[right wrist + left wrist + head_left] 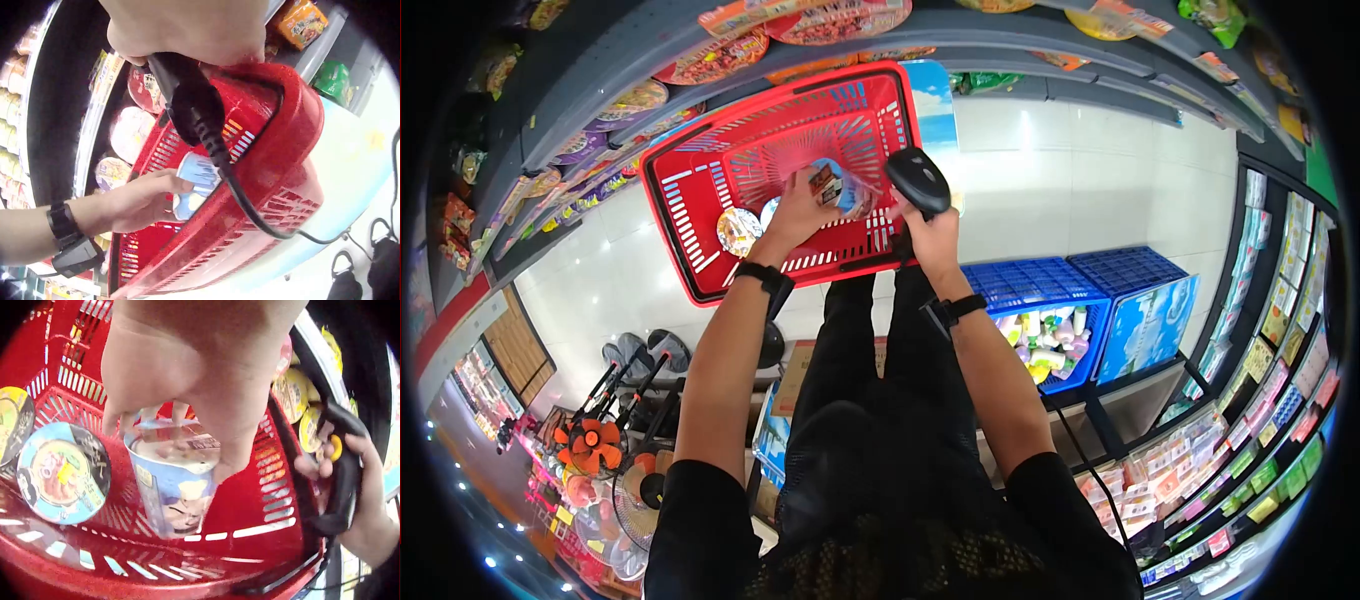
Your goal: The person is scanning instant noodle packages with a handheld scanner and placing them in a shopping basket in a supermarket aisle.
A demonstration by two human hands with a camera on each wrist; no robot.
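Observation:
My left hand [800, 205] grips a blue instant-noodle cup [175, 481] by its top rim, inside the red shopping basket [690, 215]. The cup [837, 186] hangs just above the basket floor; the cup [197, 181] also shows through the basket wall in the right wrist view. My right hand [930, 235] holds a black barcode scanner [917, 180] by its handle at the basket's near right rim, its head pointed toward the cup. The scanner [340, 475] has a yellow trigger, and its black cable [250, 200] trails down over the basket's side. Two more noodle bowls [62, 472] lie in the basket's left part.
Shelves of noodle bowls [710, 55] run along the top and left. A blue crate [1050, 320] of bottles stands right of my legs, with stocked shelves [1250, 430] further right. Fans [600, 440] stand on the floor at the lower left.

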